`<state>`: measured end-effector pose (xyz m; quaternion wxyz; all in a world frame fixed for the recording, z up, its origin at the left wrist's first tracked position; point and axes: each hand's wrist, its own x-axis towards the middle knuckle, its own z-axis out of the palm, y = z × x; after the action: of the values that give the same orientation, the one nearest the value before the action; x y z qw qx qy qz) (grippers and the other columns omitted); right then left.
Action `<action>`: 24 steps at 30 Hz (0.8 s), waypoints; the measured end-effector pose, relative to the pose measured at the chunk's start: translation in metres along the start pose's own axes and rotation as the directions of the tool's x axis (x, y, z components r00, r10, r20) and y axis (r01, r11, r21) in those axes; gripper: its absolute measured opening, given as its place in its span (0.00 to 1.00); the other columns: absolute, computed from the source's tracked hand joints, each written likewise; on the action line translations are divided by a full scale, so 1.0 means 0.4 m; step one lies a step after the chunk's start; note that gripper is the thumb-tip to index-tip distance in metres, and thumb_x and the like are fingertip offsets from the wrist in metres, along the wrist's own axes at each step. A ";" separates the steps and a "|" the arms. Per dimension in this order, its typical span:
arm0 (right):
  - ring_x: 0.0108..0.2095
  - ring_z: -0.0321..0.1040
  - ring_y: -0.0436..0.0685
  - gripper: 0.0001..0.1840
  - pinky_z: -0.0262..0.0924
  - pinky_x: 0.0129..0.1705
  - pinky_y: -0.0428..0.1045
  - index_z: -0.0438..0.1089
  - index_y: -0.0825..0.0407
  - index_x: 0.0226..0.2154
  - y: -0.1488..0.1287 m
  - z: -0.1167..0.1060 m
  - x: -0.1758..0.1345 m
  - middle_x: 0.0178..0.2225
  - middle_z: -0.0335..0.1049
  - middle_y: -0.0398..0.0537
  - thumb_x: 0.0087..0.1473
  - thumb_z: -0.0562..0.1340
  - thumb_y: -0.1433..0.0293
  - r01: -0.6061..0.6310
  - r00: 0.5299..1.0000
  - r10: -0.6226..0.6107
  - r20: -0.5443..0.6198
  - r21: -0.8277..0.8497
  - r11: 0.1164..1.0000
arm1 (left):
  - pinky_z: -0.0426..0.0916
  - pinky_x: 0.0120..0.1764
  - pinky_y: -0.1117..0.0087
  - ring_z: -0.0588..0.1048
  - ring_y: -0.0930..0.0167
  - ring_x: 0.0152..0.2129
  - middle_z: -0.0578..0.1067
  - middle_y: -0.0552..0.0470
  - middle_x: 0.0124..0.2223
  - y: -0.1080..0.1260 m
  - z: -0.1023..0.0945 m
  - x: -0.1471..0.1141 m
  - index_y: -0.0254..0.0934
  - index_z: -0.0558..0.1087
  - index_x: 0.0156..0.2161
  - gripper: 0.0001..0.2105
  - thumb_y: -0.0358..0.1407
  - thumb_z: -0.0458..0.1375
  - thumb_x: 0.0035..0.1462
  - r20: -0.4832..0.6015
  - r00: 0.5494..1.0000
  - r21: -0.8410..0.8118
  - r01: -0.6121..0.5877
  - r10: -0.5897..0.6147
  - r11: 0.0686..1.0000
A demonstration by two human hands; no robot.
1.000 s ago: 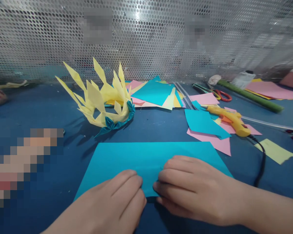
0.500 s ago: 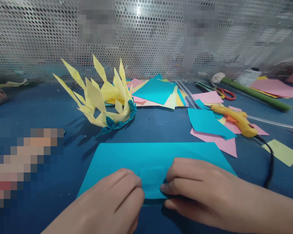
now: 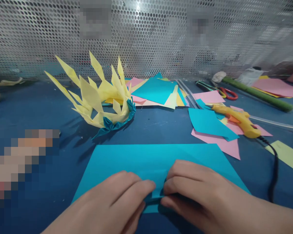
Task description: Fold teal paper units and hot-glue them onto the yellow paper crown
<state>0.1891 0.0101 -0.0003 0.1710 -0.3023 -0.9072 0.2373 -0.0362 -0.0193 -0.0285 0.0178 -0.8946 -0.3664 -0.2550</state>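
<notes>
A sheet of blue paper [image 3: 136,156] lies flat on the dark blue table right in front of me, its near edge curled up between my hands. My left hand [image 3: 122,195] pinches that edge, with the forefinger on top and the thumb mostly hidden below. My right hand [image 3: 190,188] grips the same edge a little to the right, fingertips over it and thumb underneath. Beyond the sheet to the left stands a spiky crown of folded yellow paper [image 3: 95,94] with blue paper pieces along its lower front.
A yellow glue gun [image 3: 239,120] with a black cord lies at the right over blue and pink paper scraps. Behind are a stack of coloured paper [image 3: 156,91], red-handled scissors [image 3: 230,93] and a green stick [image 3: 258,92]. A perforated metal screen [image 3: 146,39] closes the back.
My left fingertips have slid right, closer to my right hand. The near edge of the blue paper now shows a lifted curl between them. The view has shifted slightly.
</notes>
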 end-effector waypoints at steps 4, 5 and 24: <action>0.31 0.67 0.52 0.07 0.62 0.32 0.44 0.71 0.54 0.31 -0.005 0.003 0.006 0.29 0.69 0.46 0.60 0.59 0.73 -0.094 0.995 0.094 0.011 0.024 0.995 | 0.69 0.33 0.80 0.77 0.76 0.28 0.78 0.60 0.33 -0.002 0.012 0.012 0.44 0.64 0.48 0.13 0.34 0.39 0.68 -0.093 0.996 0.027 -0.014 0.017 1.000; 0.31 0.67 0.52 0.07 0.62 0.32 0.45 0.71 0.54 0.31 -0.006 0.004 0.006 0.28 0.69 0.46 0.59 0.58 0.73 -0.114 0.993 0.114 0.011 0.020 0.993 | 0.69 0.34 0.80 0.77 0.76 0.28 0.79 0.61 0.33 -0.002 0.015 0.013 0.43 0.65 0.47 0.13 0.34 0.38 0.68 -0.109 0.994 0.049 -0.006 0.011 0.999; 0.29 0.64 0.52 0.11 0.55 0.39 0.51 0.66 0.51 0.22 0.004 0.025 0.016 0.24 0.66 0.39 0.51 0.65 0.70 -0.282 0.956 0.282 -0.081 0.023 0.959 | 0.65 0.22 0.81 0.67 0.76 0.19 0.66 0.57 0.25 -0.006 0.031 0.023 0.41 0.65 0.26 0.18 0.33 0.39 0.65 0.070 0.995 -0.080 0.079 -0.074 0.994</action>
<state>0.1803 0.0118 -0.0085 0.1749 -0.4372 -0.8455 0.2517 -0.0269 -0.0089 -0.0352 -0.0413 -0.8879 -0.3900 -0.2403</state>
